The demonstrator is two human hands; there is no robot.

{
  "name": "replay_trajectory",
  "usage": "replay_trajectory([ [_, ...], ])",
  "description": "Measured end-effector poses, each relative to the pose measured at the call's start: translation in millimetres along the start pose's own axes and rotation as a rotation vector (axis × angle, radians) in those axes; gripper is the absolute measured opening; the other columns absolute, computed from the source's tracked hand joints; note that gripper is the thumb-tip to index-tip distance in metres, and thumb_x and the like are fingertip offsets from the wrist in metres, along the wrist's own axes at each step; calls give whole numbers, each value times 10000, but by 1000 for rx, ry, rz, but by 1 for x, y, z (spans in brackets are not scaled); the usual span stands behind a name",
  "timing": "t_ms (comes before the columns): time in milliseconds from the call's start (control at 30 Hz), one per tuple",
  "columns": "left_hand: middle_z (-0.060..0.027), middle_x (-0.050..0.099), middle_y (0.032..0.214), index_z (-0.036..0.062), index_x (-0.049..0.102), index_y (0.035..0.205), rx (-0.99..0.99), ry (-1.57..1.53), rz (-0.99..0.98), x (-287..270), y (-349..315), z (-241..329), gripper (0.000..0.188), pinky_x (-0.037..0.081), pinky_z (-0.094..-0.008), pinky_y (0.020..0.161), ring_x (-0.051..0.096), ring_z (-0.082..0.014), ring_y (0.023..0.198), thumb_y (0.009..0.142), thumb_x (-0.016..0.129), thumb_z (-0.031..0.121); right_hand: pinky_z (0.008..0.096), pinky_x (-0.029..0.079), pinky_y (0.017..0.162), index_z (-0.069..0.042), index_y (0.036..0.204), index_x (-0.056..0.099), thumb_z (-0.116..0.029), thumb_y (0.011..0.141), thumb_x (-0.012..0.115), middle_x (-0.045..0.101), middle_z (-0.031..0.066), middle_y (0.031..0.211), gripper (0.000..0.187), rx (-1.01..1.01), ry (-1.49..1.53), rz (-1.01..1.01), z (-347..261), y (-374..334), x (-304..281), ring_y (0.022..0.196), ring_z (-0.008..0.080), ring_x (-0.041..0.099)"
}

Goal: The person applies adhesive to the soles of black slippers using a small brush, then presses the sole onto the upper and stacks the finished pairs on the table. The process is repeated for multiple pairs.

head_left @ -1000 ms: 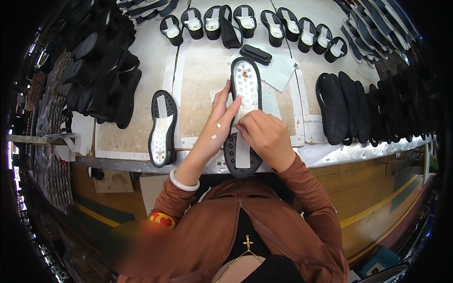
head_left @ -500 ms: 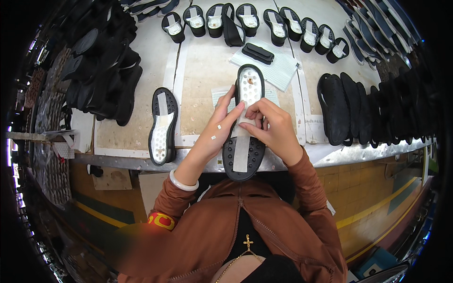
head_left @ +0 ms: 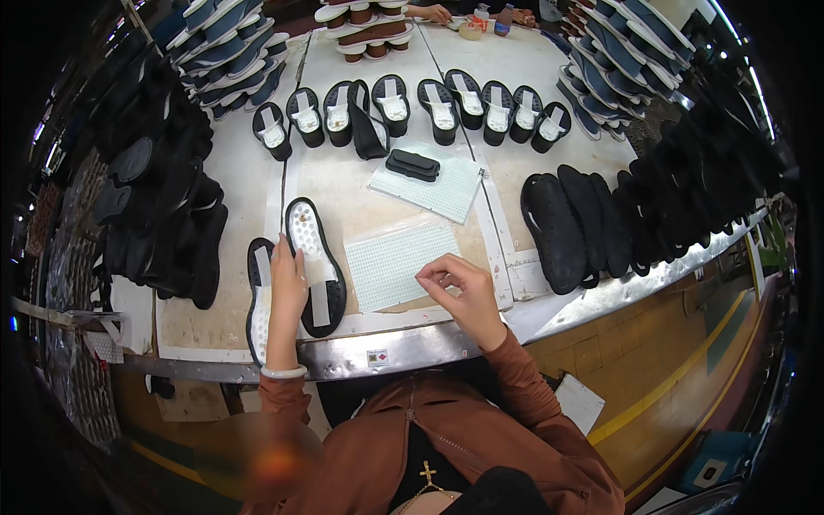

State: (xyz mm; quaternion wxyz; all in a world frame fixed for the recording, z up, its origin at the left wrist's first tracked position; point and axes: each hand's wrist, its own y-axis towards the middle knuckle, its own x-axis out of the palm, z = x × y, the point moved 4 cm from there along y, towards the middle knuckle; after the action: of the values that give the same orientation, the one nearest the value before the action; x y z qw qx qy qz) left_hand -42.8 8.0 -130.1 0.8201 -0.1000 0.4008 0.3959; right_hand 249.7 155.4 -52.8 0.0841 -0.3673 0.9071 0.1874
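Note:
A black shoe sole (head_left: 321, 266) with a white perforated insert and a pale strip down its lower half lies on the table at left of centre. My left hand (head_left: 288, 283) rests along its left edge, fingers stretched out, the thumb near the sole's side. Partly hidden under that hand and wrist is a second sole (head_left: 258, 322) of the same kind. Over a pale gridded sheet (head_left: 386, 257) hovers my right hand (head_left: 463, 292), thumb and forefinger pinched together. Anything between those fingertips is too small to make out.
Beyond lies another gridded sheet (head_left: 446, 202) with a black block-shaped object (head_left: 413, 165) on it. Several black soles (head_left: 442, 112) stand in a row behind. Black footwear is stacked left and right (head_left: 554, 232). A co-worker's hand (head_left: 433, 14) shows at the far edge near bottles.
The sole I held with both hands now lies on the table at left beside the other one. My right hand has come off it to the gridded sheet. The view has shifted.

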Motion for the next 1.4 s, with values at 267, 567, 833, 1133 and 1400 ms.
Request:
replay_trajectory([
  [267, -367, 463, 1458, -43, 270, 1588, 11, 650, 179, -84, -80, 32, 884, 439, -508, 1082, 509, -488, 1319, 940, 738, 336, 256, 520, 656, 3, 963, 716, 7, 890, 739, 699, 64, 921, 76, -8, -45, 76, 6, -9, -15, 785, 131, 659],
  [567, -322, 668, 1197, -3, 418, 1539, -318, 549, 10, -103, -104, 10, 935, 526, -501, 896, 656, -477, 1079, 801, 847, 379, 274, 531, 689, 1, 957, 718, -7, 903, 730, 712, 75, 918, 56, -4, -40, 59, 12, -4, -2, 800, 150, 670],
  [833, -189, 710, 1205, 77, 574, 1431, 144, 357, 494, -113, -90, 86, 774, 568, -423, 805, 716, -377, 974, 753, 868, 306, 263, 540, 731, 30, 970, 730, 27, 906, 718, 730, 91, 959, 65, -7, 74, 103, -10, 5, -9, 863, 156, 693],
  [1133, -121, 740, 1108, 59, 658, 1334, 438, 128, 374, -70, -87, 159, 748, 579, -346, 791, 731, -260, 933, 641, 909, 192, 251, 505, 759, 48, 977, 732, 86, 881, 724, 711, 89, 952, 104, -146, 66, 159, -56, 20, -10, 864, 128, 640],
  [1400, -126, 744, 1114, 57, 664, 1326, 493, 83, 215, -51, -97, 176, 752, 582, -361, 826, 734, -292, 958, 624, 909, 170, 297, 473, 628, -6, 881, 750, 43, 798, 793, 691, 71, 814, 105, -379, -223, 299, -64, 39, -2, 709, 193, 600],
])
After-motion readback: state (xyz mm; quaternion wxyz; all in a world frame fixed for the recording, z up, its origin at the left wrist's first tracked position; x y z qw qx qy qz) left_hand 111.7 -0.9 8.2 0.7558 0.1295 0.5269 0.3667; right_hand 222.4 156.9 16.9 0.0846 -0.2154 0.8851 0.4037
